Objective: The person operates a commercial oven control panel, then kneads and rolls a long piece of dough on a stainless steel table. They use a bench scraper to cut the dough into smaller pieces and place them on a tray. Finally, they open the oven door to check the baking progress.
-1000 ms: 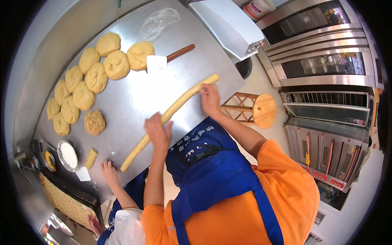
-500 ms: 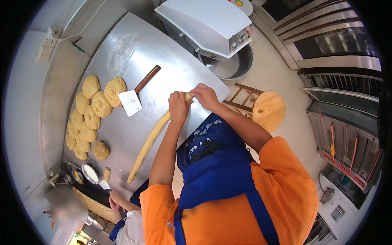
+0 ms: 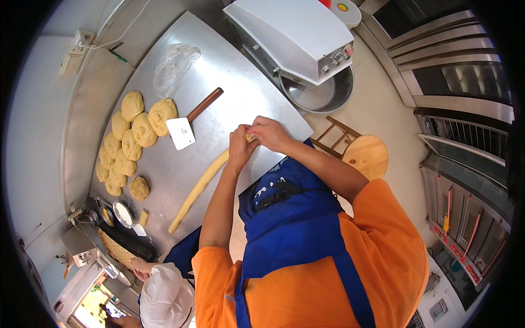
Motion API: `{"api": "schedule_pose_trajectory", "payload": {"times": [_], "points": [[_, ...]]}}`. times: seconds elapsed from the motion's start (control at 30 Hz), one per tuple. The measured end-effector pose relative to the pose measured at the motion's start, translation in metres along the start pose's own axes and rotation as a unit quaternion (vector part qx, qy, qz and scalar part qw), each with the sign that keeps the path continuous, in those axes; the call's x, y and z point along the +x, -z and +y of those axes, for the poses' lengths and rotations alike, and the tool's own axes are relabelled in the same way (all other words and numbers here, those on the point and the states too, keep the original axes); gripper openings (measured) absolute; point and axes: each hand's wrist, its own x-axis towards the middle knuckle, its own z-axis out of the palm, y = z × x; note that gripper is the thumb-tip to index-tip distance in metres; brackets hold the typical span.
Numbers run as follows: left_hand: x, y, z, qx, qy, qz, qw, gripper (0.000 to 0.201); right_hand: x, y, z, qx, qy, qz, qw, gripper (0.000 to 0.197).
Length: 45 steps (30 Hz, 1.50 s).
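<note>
A long yellow dough rope lies curved along the near edge of the steel table, its right end up between my hands. My left hand is closed around the rope close to that end. My right hand meets it from the right, its fingers bent and pinching the tip of the dough; the fingers partly hide the tip. Beyond my hands lies a white-bladed dough scraper with a brown wooden handle, its blade against one of several round dough lumps.
A crumpled clear plastic bag lies at the table's far side. At the right stand a white mixer with a metal bowl and a wooden stool. A white-capped co-worker reaches toward a tray at lower left.
My right hand has moved in against my left, covering more of the dough tip. The co-worker has leaned in at lower left, and the whole view has shifted slightly.
</note>
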Motion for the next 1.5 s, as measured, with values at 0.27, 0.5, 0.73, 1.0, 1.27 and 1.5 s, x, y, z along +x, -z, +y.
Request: {"api": "schedule_pose_trajectory", "payload": {"times": [0.27, 0.5, 0.73, 1.0, 1.27, 1.5], "points": [[0.001, -0.002, -0.010, -0.059, 0.049, 0.024, 0.997, 0.039, 0.009, -0.010, -0.005, -0.045, 0.007, -0.027, 0.999, 0.010], [0.001, 0.001, -0.007, -0.175, 0.074, 0.027, 0.981, 0.037, -0.008, -0.015, -0.011, -0.019, 0.119, 0.059, 0.991, 0.015], [0.002, 0.022, -0.016, -0.352, 0.153, -0.034, 0.923, 0.020, -0.018, -0.019, -0.010, 0.042, -0.070, 0.044, 0.996, 0.024], [0.005, 0.039, -0.028, -0.590, 0.263, 0.084, 0.759, 0.012, 0.003, -0.059, -0.047, -0.011, -0.019, 0.114, 0.993, 0.034], [0.000, 0.037, -0.037, -0.663, 0.241, 0.114, 0.700, 0.017, 0.017, -0.090, -0.043, 0.032, 0.015, 0.219, 0.975, 0.011], [-0.004, 0.037, -0.033, -0.583, 0.250, 0.079, 0.769, 0.029, 0.017, -0.081, -0.043, 0.067, -0.042, 0.169, 0.982, 0.008]]}}
